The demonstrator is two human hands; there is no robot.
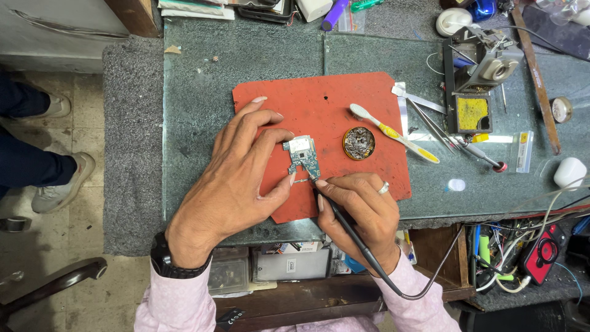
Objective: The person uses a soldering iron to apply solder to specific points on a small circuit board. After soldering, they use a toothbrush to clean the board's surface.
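Note:
A small blue-green circuit board (304, 157) lies on an orange-red mat (332, 110) on a grey-green worktop. My left hand (236, 175) rests on the mat with its fingertips pressing the board's left edge. My right hand (356, 212) grips a black soldering iron (344, 224) like a pen. The iron's tip touches the board's lower right corner, and its black cord runs down and off to the right.
A round tin of metal wool (359, 143) and a white-yellow toothbrush (393, 133) lie on the mat's right side. Tweezers (430, 123), a soldering stand with a yellow sponge (472, 114) and cables (522, 252) crowd the right. Another person's shoes (58, 184) show at left.

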